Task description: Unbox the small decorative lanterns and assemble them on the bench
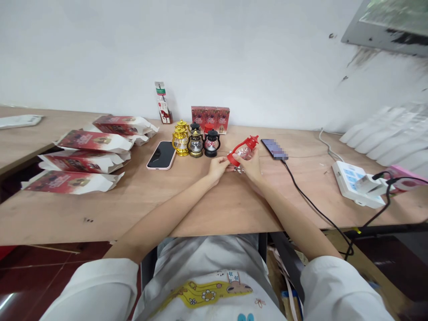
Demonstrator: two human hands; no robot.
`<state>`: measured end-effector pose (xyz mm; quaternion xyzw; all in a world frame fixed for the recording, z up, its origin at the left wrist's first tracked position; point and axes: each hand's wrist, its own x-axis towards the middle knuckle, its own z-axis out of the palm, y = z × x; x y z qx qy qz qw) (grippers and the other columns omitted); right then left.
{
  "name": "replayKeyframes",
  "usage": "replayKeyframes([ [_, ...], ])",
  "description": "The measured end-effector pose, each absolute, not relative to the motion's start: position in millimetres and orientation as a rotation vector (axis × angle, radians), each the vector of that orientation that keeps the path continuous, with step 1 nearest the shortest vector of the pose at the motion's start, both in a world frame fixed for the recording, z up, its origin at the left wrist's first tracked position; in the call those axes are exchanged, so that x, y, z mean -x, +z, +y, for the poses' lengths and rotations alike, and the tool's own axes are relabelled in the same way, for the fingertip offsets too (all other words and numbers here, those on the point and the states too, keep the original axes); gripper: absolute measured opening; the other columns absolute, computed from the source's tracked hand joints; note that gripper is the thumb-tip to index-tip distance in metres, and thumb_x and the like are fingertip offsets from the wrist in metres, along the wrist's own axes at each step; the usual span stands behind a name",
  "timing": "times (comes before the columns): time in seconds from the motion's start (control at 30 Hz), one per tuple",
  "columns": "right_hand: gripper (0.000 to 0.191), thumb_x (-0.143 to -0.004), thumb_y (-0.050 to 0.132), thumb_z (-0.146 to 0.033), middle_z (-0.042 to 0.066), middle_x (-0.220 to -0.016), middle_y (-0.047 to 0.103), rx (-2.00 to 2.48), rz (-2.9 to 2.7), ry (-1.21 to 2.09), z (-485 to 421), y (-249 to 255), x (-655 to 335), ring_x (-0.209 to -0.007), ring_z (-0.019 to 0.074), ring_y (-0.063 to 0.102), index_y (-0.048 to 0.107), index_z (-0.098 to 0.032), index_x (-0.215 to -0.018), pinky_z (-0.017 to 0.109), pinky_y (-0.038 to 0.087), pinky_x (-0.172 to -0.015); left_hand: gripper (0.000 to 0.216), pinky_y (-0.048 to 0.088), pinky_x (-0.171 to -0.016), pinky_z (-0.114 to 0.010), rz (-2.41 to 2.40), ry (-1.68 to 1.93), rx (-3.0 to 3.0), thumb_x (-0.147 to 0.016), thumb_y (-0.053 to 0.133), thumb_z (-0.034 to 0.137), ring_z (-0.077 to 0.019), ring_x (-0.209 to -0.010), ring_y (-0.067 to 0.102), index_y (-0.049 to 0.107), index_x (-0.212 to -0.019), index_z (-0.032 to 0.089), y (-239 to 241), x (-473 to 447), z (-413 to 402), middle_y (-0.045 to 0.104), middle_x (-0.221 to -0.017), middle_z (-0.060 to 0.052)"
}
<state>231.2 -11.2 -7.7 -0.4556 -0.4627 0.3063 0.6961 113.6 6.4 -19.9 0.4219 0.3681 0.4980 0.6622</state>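
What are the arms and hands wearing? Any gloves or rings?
No gloves. The left hand and right hand are bare, and I can see no rings, watch or bracelets. Both forearms are bare too. Loose white short sleeves cover the upper arms: the left sleeve and the right sleeve.

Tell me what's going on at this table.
A seated person holds a red lantern tilted above the wooden table in the right hand, while the left hand touches its base. Behind, a gold lantern, a dark lantern and a black lantern stand upright in a row. A pink phone lies left of them, and flat red cartons lie further left.
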Motion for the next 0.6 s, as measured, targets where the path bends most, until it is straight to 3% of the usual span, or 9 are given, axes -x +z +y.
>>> replayKeyframes([
  [0.33, 0.064, -0.047, 0.084, -0.028, 0.003, -0.104, 0.063, 1.024, -1.029, 0.686, -3, -19, -234, -0.090, 0.0169, 0.063, 0.049, -0.023, -0.100, 0.034, 0.051, -0.087, 0.012, 0.057, -0.075, -0.028, 0.847, 1.102, -1.068, -0.073, 0.070, 0.007, -0.0081, -0.058, 0.063, 0.059, -0.068, 0.009, -21, -112, 8, 0.066, -0.064, -0.001],
  [0.47, 0.058, -0.049, 0.084, -0.030, 0.002, -0.099, 0.063, 1.016, -1.007, 0.658, 1, -20, -235, -0.090, 0.0156, 0.062, 0.051, -0.022, -0.096, 0.032, 0.050, -0.087, 0.013, 0.055, -0.065, -0.025, 0.915, 1.116, -1.143, -0.077, 0.064, 0.010, -0.0077, -0.053, 0.060, 0.056, -0.066, 0.012, -22, -114, 10, 0.063, -0.060, 0.000],
  [0.6, 0.047, -0.056, 0.081, -0.037, -0.001, -0.091, 0.064, 1.016, -0.886, 0.765, 2, -15, -239, -0.081, 0.0130, 0.063, 0.054, -0.022, -0.091, 0.029, 0.053, -0.078, 0.013, 0.047, -0.054, -0.021, 1.028, 1.153, -1.305, -0.071, 0.063, 0.009, -0.0069, -0.044, 0.053, 0.057, -0.061, 0.014, -25, -109, 12, 0.060, -0.053, 0.003],
])
